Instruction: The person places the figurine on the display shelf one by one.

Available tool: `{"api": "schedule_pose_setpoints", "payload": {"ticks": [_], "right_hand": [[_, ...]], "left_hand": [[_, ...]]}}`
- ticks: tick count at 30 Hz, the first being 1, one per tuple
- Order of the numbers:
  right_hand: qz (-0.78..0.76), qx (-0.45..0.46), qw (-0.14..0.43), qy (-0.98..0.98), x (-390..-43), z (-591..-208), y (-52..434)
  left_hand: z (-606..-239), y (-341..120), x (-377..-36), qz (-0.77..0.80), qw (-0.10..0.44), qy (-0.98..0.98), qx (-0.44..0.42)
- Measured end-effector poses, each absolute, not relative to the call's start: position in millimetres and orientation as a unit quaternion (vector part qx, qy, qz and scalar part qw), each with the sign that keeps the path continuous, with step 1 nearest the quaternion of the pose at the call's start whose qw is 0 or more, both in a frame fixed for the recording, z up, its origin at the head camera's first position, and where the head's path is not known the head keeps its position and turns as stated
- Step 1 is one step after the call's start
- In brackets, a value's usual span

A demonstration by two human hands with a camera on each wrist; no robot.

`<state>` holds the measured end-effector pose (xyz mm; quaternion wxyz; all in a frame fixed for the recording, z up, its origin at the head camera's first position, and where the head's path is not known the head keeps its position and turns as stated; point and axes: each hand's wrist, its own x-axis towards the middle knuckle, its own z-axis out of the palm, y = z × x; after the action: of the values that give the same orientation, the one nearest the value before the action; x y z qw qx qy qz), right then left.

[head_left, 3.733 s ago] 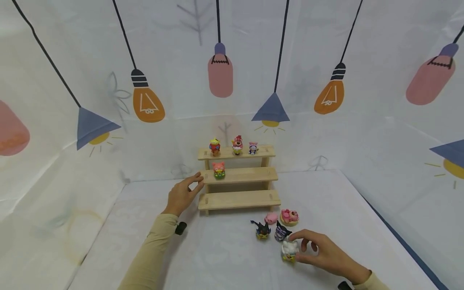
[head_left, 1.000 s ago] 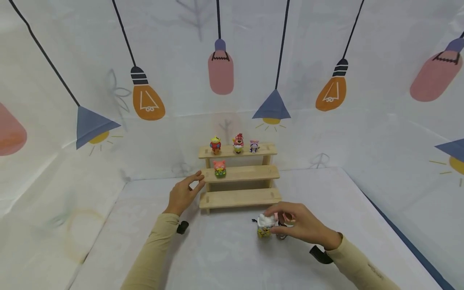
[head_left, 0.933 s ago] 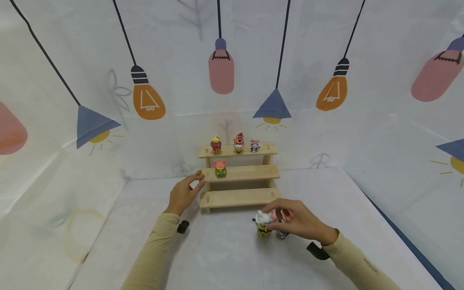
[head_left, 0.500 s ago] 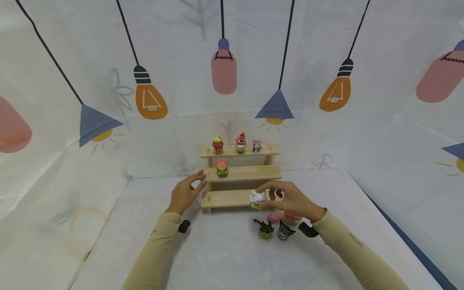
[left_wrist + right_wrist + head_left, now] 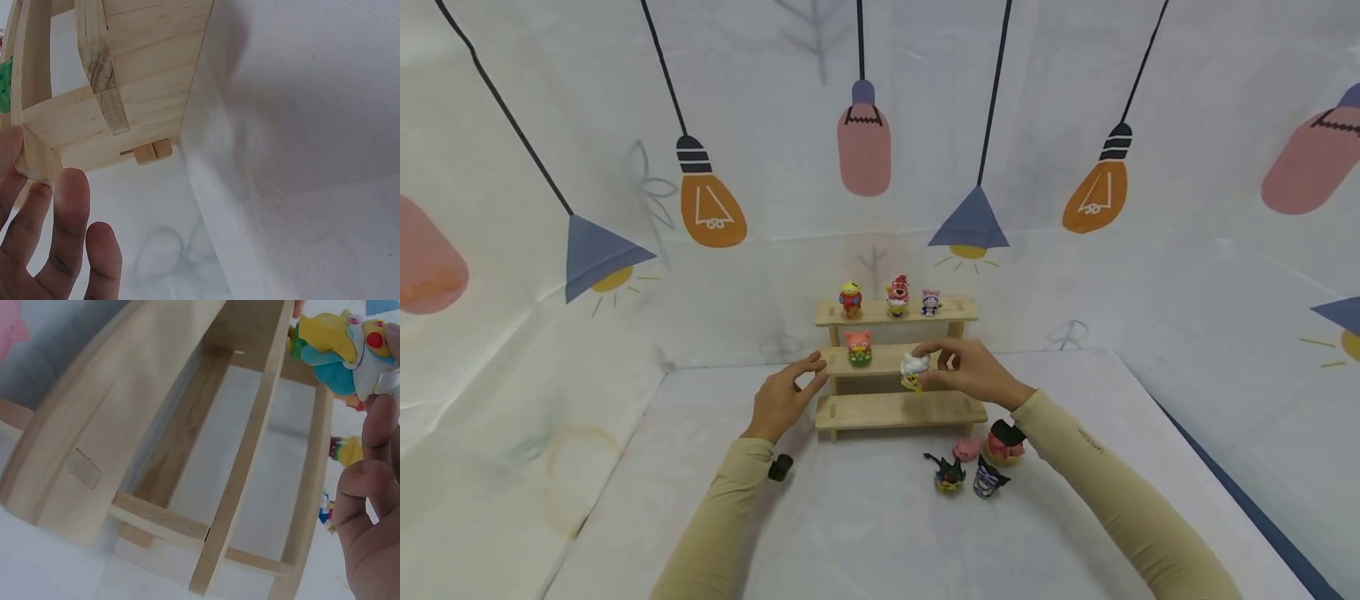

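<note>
My right hand (image 5: 973, 368) pinches a small toy figurine (image 5: 914, 372), white on top with yellow below, between thumb and fingers. In the right wrist view the figurine (image 5: 350, 353) also shows blue and a red spot. It overlaps the front of the middle board of a three-tier wooden display shelf (image 5: 901, 408), right of a pink-and-green figurine (image 5: 859, 348) standing on that board. At the shelf's left side, my left hand (image 5: 781, 402) holds the end of the middle board; the left wrist view shows fingertips at that board end (image 5: 39, 156).
Three figurines stand on the top board, among them a red-and-white one (image 5: 897, 297). On the white table before the shelf's right end lie a black figurine (image 5: 950, 475), a striped one (image 5: 989, 477), a pink one (image 5: 966, 450) and a pink one on a round base (image 5: 1004, 446).
My right hand has lifted the white-and-yellow figurine from the table, passing over the other figurines, up and leftward to the middle board. The left hand has stayed at the shelf's end.
</note>
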<state>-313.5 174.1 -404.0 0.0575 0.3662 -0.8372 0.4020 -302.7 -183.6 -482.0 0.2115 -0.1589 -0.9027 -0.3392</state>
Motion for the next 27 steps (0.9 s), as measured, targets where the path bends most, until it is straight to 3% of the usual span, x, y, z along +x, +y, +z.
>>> {"api": "schedule_pose_setpoints", "payload": {"ticks": [11,27], "right_hand": [[0.415,0.344,0.052,-0.841,-348,-400,154],[0.427,0.295,0.043,-0.854,-365,-408,146]], "left_hand": [[-478,-184,-302,-0.345,0.202,-0.903,-0.157],[-478,-185,-302,-0.345,0.196,-0.905,-0.151]]}}
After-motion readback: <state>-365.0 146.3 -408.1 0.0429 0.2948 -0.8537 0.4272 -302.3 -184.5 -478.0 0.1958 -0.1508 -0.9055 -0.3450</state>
